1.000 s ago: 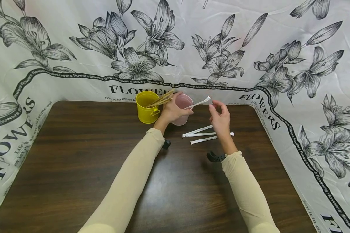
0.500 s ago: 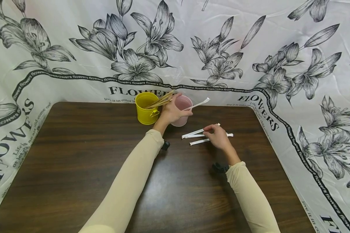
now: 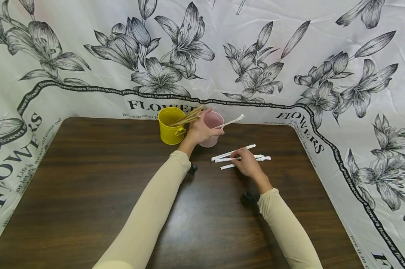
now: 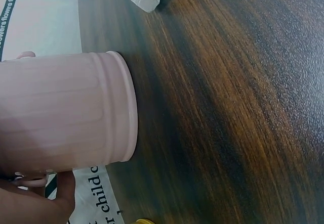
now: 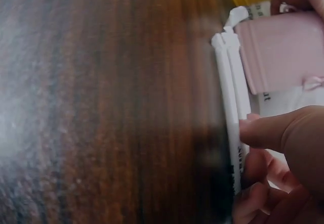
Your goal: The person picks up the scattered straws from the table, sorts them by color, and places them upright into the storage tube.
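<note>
My left hand (image 3: pixel 199 131) grips the small pink bucket (image 3: pixel 209 142) at its left side near the rim, thumb across the front. In the left wrist view the pink bucket (image 4: pixel 66 113) stands on the table, fingers (image 4: pixel 63 198) by its handle. One paper-wrapped straw (image 3: pixel 232 121) leans out of the bucket to the right. My right hand (image 3: pixel 247 164) pinches a white wrapped straw (image 3: pixel 222 160) between thumb and fingers, low over the table. Other wrapped straws (image 3: pixel 227 166) lie beside it. The right wrist view has the thumb (image 5: pixel 263 130) against a straw (image 5: pixel 230 97).
A yellow bucket (image 3: pixel 170 137) stands just left of the pink one, with thin wooden sticks (image 3: pixel 189 116) leaning out over its rim. Behind the dark wooden table (image 3: pixel 104 179) hangs a white cloth (image 3: pixel 215 82) printed with flowers, which also runs along both sides.
My right hand has come down from beside the leaning straw's tip to the straws on the table and taken hold of one. The left hand has stayed on the pink bucket.
</note>
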`<action>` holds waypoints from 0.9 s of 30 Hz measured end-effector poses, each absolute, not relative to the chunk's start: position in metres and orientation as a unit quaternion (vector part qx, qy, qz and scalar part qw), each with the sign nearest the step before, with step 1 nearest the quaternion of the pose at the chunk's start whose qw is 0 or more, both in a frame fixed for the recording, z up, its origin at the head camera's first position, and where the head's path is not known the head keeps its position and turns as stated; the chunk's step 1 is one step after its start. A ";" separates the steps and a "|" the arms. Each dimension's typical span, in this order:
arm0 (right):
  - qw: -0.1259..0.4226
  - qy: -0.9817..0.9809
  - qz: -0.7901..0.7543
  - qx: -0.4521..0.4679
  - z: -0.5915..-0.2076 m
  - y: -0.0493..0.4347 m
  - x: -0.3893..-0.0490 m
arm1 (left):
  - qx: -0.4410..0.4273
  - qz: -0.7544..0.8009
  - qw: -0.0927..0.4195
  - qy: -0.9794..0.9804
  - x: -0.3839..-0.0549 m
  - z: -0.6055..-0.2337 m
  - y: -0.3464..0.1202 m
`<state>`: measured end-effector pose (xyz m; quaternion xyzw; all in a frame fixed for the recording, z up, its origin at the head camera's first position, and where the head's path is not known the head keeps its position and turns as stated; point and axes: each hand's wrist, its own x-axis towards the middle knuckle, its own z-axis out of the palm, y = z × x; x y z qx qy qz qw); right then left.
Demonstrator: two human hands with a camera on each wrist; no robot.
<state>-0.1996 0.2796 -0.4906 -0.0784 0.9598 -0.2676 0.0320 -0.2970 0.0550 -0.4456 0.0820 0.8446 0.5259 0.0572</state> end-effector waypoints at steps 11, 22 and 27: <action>0.028 0.967 -0.234 -0.101 -0.491 0.276 -0.198 | 0.083 0.525 0.056 0.845 -0.296 -0.446 0.055; -0.048 0.948 -0.271 -0.158 -0.479 0.281 -0.200 | 0.086 0.526 0.043 0.845 -0.296 -0.447 0.056; -0.107 0.926 -0.324 -0.160 -0.468 0.287 -0.196 | 0.089 0.521 0.037 0.848 -0.297 -0.447 0.056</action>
